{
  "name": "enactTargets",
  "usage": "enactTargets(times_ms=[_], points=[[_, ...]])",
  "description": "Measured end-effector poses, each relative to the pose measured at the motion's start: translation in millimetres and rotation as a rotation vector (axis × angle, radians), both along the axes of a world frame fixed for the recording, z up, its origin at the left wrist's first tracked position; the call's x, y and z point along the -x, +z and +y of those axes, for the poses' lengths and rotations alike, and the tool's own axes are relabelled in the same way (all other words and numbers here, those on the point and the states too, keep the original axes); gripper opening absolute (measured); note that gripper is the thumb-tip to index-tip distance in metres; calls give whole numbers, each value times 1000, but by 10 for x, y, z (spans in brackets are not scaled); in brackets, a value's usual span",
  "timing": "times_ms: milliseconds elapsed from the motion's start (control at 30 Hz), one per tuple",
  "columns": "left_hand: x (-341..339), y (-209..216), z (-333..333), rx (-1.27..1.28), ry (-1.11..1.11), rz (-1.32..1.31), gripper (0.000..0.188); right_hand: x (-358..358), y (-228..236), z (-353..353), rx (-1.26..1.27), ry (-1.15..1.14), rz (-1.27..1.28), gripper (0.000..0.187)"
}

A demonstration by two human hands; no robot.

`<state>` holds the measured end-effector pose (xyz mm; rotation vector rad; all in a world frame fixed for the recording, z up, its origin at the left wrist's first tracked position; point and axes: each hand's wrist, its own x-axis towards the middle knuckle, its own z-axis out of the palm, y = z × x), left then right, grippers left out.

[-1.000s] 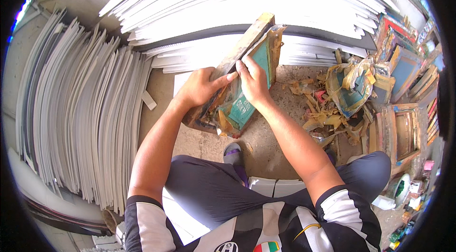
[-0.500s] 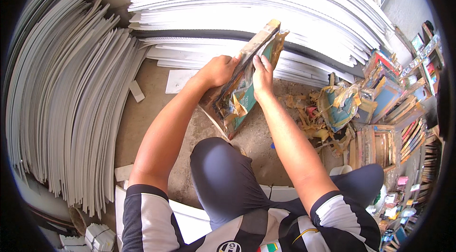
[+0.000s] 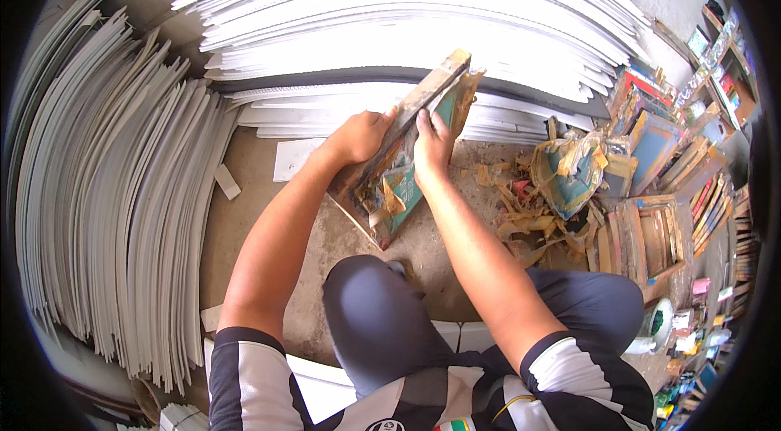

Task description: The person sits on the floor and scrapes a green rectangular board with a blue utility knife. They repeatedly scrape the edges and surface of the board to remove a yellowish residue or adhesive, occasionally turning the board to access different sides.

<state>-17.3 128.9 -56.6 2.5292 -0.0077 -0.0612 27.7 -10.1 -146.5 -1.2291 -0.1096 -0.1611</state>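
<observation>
A worn wooden frame [image 3: 433, 88], its green mesh sheet [image 3: 409, 197] edged with peeling brown tape [image 3: 469, 97], is held tilted above the floor in front of my knee. My left hand [image 3: 364, 137] is closed around the frame's left wooden bar, fingers partly hidden behind it. On the other side, my right hand [image 3: 431, 153] grips the loose sheet, thumb on the face turned to me; its other fingers are partly hidden. Between bar and sheet a gap shows near the top. Torn tape scraps cling to the lower part.
Stacked white boards [image 3: 407, 32] curve along the back, and more grey-white boards [image 3: 114, 211] stand at the left. Torn tape and a crumpled green sheet [image 3: 565, 179] lie on the floor at the right. Beyond them are several wooden frames [image 3: 651, 146] and small containers.
My view has shifted slightly, so the hands and frame appear lower and farther left. Both hands keep nearly the same hold, and a light strip now shows between bar and sheet.
</observation>
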Motion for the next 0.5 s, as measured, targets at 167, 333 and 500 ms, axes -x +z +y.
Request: enactTargets(times_ms=[167,333,500], points=[[-101,-58,-92,35,34,20,66,-35,20,-32,-2,-97,-38,38],[-120,3,-50,168,109,198,63,-67,-56,-21,149,-36,-65,40],[-282,12,-13,159,94,161,62,-28,58,119,169,-112,-144,36]])
